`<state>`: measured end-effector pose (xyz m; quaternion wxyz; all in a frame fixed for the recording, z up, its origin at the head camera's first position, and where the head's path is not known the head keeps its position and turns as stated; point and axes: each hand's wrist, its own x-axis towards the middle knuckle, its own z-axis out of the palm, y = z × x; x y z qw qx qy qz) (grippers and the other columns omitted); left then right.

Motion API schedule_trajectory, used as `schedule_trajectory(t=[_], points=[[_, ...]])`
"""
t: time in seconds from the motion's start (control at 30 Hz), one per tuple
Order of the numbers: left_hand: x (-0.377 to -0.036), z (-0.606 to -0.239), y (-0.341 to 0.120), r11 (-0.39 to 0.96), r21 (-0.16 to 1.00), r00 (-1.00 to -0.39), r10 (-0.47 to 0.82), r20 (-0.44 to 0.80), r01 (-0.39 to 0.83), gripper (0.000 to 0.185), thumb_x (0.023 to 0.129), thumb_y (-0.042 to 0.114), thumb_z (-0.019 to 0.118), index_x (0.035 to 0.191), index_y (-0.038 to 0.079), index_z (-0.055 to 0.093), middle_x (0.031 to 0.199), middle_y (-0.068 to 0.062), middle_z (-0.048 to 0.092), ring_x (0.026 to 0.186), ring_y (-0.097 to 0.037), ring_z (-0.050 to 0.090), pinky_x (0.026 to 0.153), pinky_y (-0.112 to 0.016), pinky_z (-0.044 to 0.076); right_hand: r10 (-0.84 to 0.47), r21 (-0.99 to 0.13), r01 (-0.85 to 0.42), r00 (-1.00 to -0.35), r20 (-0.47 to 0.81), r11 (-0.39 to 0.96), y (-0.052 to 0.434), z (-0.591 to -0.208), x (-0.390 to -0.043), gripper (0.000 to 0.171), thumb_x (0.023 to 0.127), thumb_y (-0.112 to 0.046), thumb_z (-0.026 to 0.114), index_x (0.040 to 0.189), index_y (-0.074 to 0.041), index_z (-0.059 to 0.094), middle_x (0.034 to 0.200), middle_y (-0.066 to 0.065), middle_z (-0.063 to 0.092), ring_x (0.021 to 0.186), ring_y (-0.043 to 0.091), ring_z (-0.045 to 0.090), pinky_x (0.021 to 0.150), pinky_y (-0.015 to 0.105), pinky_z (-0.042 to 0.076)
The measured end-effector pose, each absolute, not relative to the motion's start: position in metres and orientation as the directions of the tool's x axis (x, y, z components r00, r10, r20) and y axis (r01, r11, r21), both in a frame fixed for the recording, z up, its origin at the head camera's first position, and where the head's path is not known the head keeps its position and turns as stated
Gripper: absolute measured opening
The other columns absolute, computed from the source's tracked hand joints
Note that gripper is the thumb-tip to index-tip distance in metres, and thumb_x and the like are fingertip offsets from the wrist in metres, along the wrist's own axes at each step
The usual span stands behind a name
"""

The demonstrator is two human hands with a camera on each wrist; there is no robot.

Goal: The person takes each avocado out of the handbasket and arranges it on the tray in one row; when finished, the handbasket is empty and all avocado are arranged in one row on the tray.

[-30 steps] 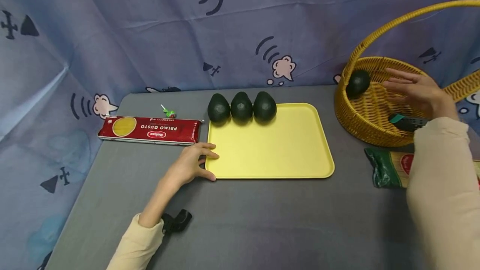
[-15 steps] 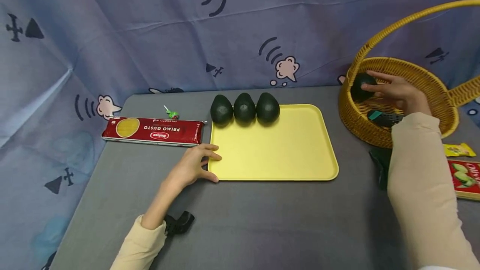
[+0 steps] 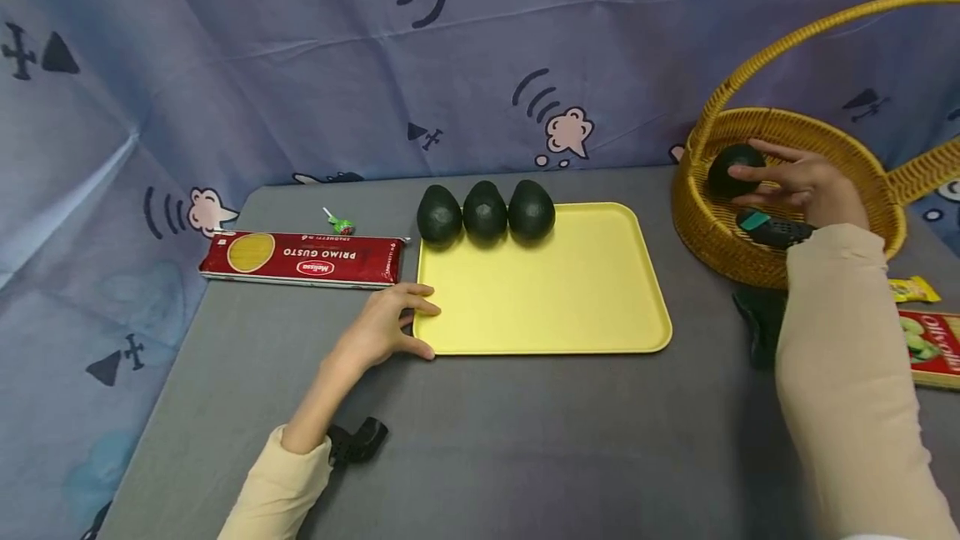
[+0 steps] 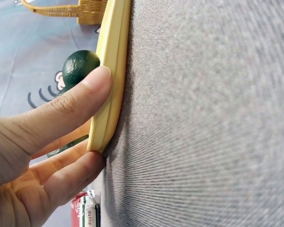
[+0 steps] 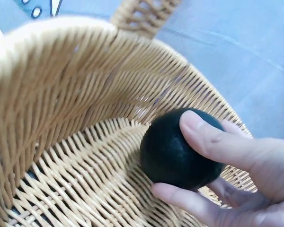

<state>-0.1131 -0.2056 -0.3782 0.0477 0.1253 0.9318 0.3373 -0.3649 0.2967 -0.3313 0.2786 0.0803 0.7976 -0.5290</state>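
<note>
Inside the yellow wicker basket (image 3: 840,127), my right hand (image 3: 813,182) grips a dark green avocado (image 5: 175,151), thumb on one side and fingers round the other. The basket floor shows beneath it in the right wrist view. My left hand (image 3: 382,323) holds the near left corner of a yellow tray (image 3: 570,298); in the left wrist view the thumb (image 4: 87,94) lies over its rim and the fingers are at the corner. Three more avocados (image 3: 484,212) stand in a row along the tray's far left edge.
Left of the tray lies a red spaghetti pack (image 3: 303,259), with a green-wrapped lollipop (image 3: 340,223) behind it. In front of the basket are a yellow packet (image 3: 911,290) and a red pack (image 3: 933,344), partly behind the right sleeve. A patterned blue curtain (image 3: 465,48) hangs behind.
My right hand has moved left within the basket, closed round the avocado and shifted it slightly right. The left hand keeps its place at the tray corner.
</note>
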Motion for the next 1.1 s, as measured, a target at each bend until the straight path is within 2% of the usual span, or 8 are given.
schedule_trajectory(t=[0.1,0.33,0.47,0.53,0.63,0.73,0.87,1.1], points=[[-0.113,-0.378,-0.205,0.741,0.641,-0.964,0.265,-0.005,0.2,0.048,0.062,0.007,0.089,0.104,-0.006,0.072,0.124,-0.022,0.059,0.116,-0.036,0.054,0.084,-0.036,0.054,-0.17,-0.841,0.464,-0.838,-0.519,0.277,0.299,-0.327,-0.358,0.089,0.09,-0.025,0.067,0.154,-0.03,0.005,0.075,-0.008,0.068,0.052,0.011,0.061,0.039,0.024,0.038],[-0.112,-0.376,-0.206,0.744,0.649,-0.967,0.248,-0.048,0.158,0.048,0.063,0.006,0.089,0.106,-0.006,0.071,0.128,-0.021,0.057,0.12,-0.035,0.053,0.085,-0.036,0.053,-0.183,-0.874,0.457,-0.857,-0.483,0.165,0.303,-0.326,-0.343,0.087,0.093,-0.022,0.064,0.154,-0.028,0.003,0.099,-0.008,0.072,0.071,0.014,0.069,0.052,0.021,0.049],[-0.112,-0.375,-0.204,0.754,0.637,-0.965,0.255,-0.058,0.161,0.049,0.063,0.008,0.089,0.106,-0.005,0.071,0.128,-0.021,0.057,0.119,-0.035,0.053,0.086,-0.036,0.053,-0.148,-0.855,0.474,-0.849,-0.507,0.209,0.305,-0.325,-0.337,0.087,0.09,-0.028,0.068,0.152,-0.04,0.008,0.156,-0.009,0.019,0.133,0.019,0.042,0.071,0.019,0.053],[-0.113,-0.375,-0.203,0.755,0.634,-0.964,0.261,-0.054,0.168,0.048,0.063,0.008,0.089,0.106,-0.005,0.071,0.128,-0.021,0.057,0.119,-0.036,0.054,0.086,-0.036,0.053,-0.127,-0.854,0.493,-0.848,-0.514,0.166,0.303,-0.325,-0.334,0.087,0.088,-0.023,0.07,0.149,-0.045,0.012,0.155,-0.013,-0.014,0.146,0.022,0.007,0.083,0.022,0.053],[-0.114,-0.375,-0.202,0.757,0.629,-0.962,0.269,-0.051,0.179,0.048,0.063,0.009,0.089,0.106,-0.005,0.071,0.127,-0.022,0.058,0.118,-0.036,0.054,0.086,-0.036,0.053,-0.106,-0.891,0.454,-0.885,-0.454,0.017,0.3,-0.323,-0.326,0.087,0.086,-0.009,0.07,0.15,-0.04,0.02,0.155,-0.008,-0.02,0.146,0.024,0.007,0.073,0.027,0.057],[-0.115,-0.374,-0.202,0.759,0.622,-0.959,0.279,-0.044,0.192,0.048,0.064,0.009,0.089,0.106,-0.006,0.071,0.127,-0.022,0.058,0.119,-0.037,0.053,0.087,-0.037,0.053,-0.085,-0.914,0.384,-0.923,-0.376,-0.131,0.297,-0.32,-0.315,0.082,0.084,0.002,0.069,0.148,-0.035,0.031,0.15,0.008,0.027,0.096,0.015,0.059,0.073,0.035,0.058],[-0.113,-0.374,-0.2,0.757,0.624,-0.959,0.281,-0.041,0.195,0.048,0.063,0.009,0.089,0.106,-0.006,0.071,0.126,-0.022,0.058,0.118,-0.036,0.054,0.086,-0.037,0.053,-0.064,-0.928,0.287,-0.958,-0.28,-0.237,0.294,-0.316,-0.297,0.076,0.083,0.008,0.067,0.143,-0.033,0.044,0.126,0.002,0.042,0.057,0.006,0.053,0.067,0.034,0.058],[-0.11,-0.372,-0.2,0.75,0.634,-0.96,0.277,-0.041,0.189,0.047,0.063,0.008,0.089,0.105,-0.006,0.071,0.126,-0.023,0.058,0.116,-0.037,0.055,0.084,-0.035,0.054,-0.081,-0.874,0.124,-0.992,-0.097,-0.471,0.287,-0.31,-0.261,0.076,0.082,0.022,0.058,0.143,-0.023,0.047,0.108,0.006,0.063,0.084,0.02,0.07,0.059,0.039,0.058]])
